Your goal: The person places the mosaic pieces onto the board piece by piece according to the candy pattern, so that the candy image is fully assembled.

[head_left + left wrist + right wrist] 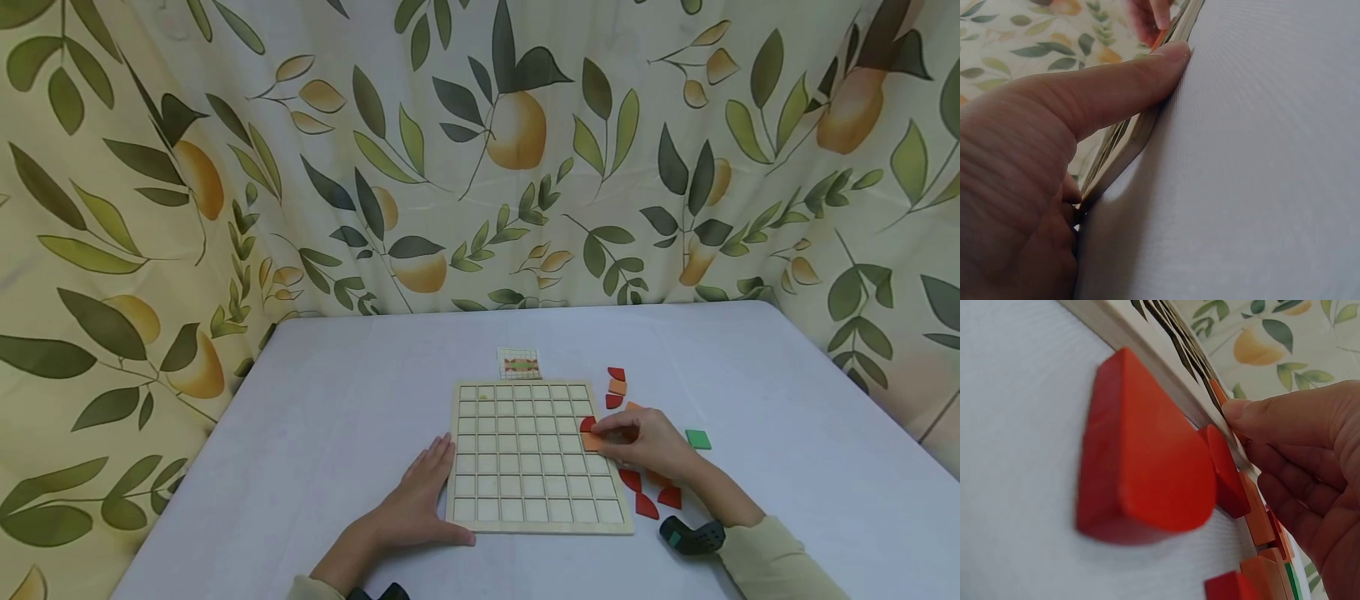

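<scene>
A wooden grid board (547, 527) lies flat on the white table. My left hand (408, 504) rests at its lower left corner, fingers stretched along the left edge and thumb along the front edge. Over the board's right edge, my right hand (648, 446) pinches an orange square tile (591, 442) between thumb and fingers; the right wrist view shows that tile (1218, 392) edge-on. Just above it, a red quarter-round tile (588, 424) sits in the right column of the grid. Part of the board's right rim is hidden by the right hand.
Red quarter-round tiles (647, 506) and orange tiles (617, 387) lie loose along the board's right side. A green tile (697, 439) lies farther right. Behind the board is a small pattern card (520, 364). A leaf-printed curtain (465, 250) hangs behind the table.
</scene>
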The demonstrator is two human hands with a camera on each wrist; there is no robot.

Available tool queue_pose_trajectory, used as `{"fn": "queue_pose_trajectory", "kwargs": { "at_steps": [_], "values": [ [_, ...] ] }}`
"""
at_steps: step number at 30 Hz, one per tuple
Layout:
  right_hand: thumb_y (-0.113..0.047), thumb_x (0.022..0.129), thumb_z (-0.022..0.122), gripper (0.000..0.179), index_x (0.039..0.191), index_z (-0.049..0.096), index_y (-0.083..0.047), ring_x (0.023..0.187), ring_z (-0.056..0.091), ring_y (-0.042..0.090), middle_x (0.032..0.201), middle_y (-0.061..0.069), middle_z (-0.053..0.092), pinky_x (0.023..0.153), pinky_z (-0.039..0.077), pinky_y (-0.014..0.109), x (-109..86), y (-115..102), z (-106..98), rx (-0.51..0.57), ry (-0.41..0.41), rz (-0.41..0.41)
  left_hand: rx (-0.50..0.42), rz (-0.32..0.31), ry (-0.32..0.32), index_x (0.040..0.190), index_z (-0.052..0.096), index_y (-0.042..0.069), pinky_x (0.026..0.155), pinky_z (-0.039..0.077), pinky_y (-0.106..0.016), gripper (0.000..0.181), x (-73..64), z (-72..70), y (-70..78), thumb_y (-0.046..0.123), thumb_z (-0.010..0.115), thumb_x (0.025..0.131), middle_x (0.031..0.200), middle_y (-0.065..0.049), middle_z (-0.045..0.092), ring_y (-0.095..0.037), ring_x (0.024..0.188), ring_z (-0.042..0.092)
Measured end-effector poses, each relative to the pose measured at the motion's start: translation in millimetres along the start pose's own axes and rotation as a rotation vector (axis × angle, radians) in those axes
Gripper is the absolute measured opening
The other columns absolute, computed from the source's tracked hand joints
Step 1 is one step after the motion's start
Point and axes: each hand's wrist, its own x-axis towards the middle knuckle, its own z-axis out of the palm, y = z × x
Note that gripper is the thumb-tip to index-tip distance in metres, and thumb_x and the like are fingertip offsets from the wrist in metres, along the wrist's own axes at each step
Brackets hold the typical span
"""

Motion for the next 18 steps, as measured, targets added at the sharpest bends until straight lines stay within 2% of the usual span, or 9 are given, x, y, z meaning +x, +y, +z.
{"fn": "queue_pose_trajectory", "kwargs": {
  "at_steps": [18],
  "values": [
    [-0.016, 0.075, 0.077, 0.027, 0.101, 0.071, -0.011, 0.089, 0.055, 0.023, 0.103, 0.004, 0.064, 0.066, 0.051, 0.025, 1.5, 8.2, 1.9, 0.003, -0.007, 0.004, 0.001, 0.001, -0.003, 0.146, 0.011, -0.002, 0.110, 0.006, -0.043, 0.124, -1.4, -2.2, 2.4, 0.067, 0.070, 0.061, 0.152, -0.013, 0.005, -0.023, 0.139, -0.001]
  ]
}}
